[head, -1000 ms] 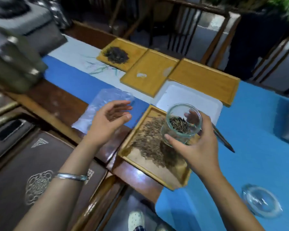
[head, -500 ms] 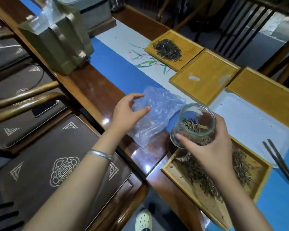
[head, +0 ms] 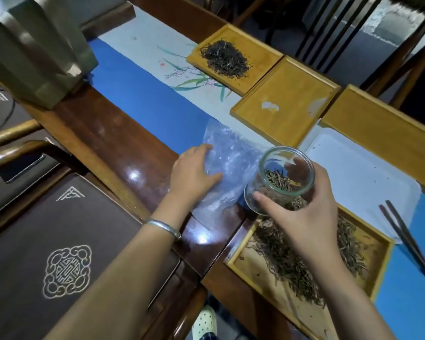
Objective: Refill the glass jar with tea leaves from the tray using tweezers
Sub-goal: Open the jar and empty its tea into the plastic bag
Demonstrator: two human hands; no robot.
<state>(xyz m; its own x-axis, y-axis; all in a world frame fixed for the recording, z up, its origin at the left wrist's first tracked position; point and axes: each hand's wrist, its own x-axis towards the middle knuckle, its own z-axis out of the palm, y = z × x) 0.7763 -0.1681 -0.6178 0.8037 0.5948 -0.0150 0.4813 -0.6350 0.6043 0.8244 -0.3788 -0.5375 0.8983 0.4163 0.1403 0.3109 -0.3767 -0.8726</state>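
My right hand [head: 302, 212] grips a clear glass jar [head: 279, 179], tilted with its mouth toward me and some tea leaves in it. It hangs over the near corner of a wooden tray [head: 378, 273] spread with brown tea leaves [head: 287, 261]. My left hand [head: 192, 174] lies flat on a clear plastic bag [head: 227, 163] left of the jar, thumb on top of it. Dark tweezers [head: 402, 234] lie on the blue cloth right of the tray, touched by neither hand.
A white tray [head: 358, 177] sits behind the tea tray. Three more wooden trays line the far side; the left one [head: 260, 55] holds dark tea. A grey-green bag [head: 32, 50] stands at the far left. Chairs with brown cushions [head: 59, 253] are at the near left.
My left hand has come down flat onto the plastic bag. The jar in my right hand has stayed tilted over the tray's corner. The view has shifted left.
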